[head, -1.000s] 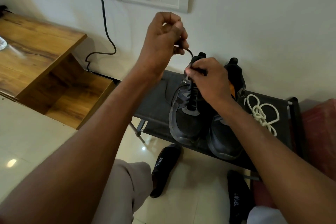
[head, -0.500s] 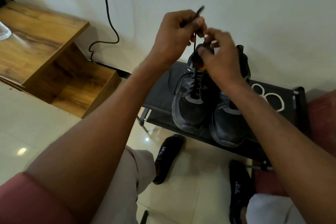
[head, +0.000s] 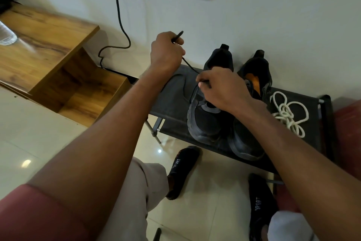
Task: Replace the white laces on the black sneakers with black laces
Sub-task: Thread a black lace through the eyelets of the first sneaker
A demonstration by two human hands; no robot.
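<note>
Low black shoe rack [head: 172,92] against the wall, metal legs on pale tiled floor [head: 39,143]. On its top shelf: two black sneakers [head: 205,123] side by side, toes toward the front edge; a loose tangle of white laces [head: 287,113] just right of them.

Dim, warm indoor light. Lamp glare spots on glossy floor [head: 26,163]. Soft shadows on wall [head: 273,16] behind sneakers [head: 207,123]. Wide-angle bending at edges; slight softness, dark shoes lose detail.
</note>
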